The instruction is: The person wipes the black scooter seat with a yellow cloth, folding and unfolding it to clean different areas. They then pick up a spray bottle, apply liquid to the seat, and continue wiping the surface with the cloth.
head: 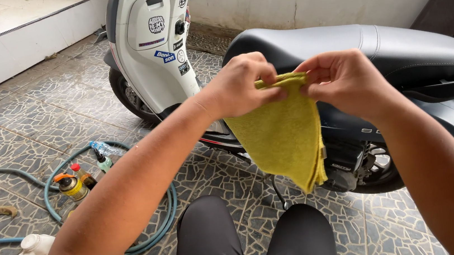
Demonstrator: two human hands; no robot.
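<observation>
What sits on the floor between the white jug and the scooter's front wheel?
In the head view: a coiled green hose and several small bottles on the tiles.

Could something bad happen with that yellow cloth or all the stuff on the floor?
Maybe. The yellow cloth hangs only from the fingertip grip of the left hand and right hand, so it might slip onto the tiled floor. The green hose loops beside the knees and could trip someone. The small bottles stand close together and could get knocked over.
</observation>
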